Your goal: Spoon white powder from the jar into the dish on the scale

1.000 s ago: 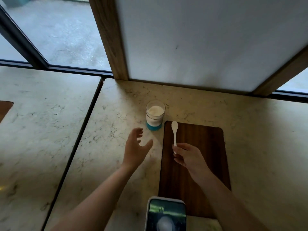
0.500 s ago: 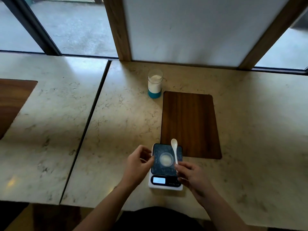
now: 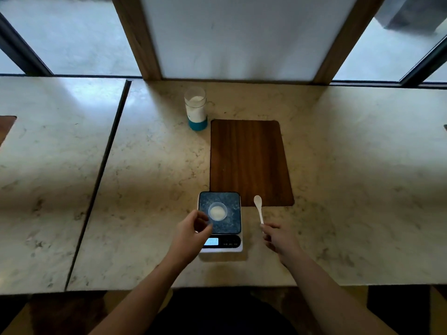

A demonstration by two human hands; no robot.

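Nearest us, our left hand (image 3: pixel 193 232) curls loosely at the scale (image 3: pixel 220 222), fingertips close to the dish (image 3: pixel 217 211); contact we cannot tell. Our right hand (image 3: pixel 278 239), just right of the scale, pinches the white spoon (image 3: pixel 258 209), handle pointing away, bowl empty. The jar (image 3: pixel 196 108) stands well ahead and left of the right hand, beyond the wooden mat (image 3: pixel 249 163), on the marble counter (image 3: pixel 145 177) under the window (image 3: pixel 72 35).

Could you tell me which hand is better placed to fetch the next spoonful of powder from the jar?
Right. The right hand already holds the spoon beside the scale. The left hand is at the dish, without the spoon. The jar stands open.
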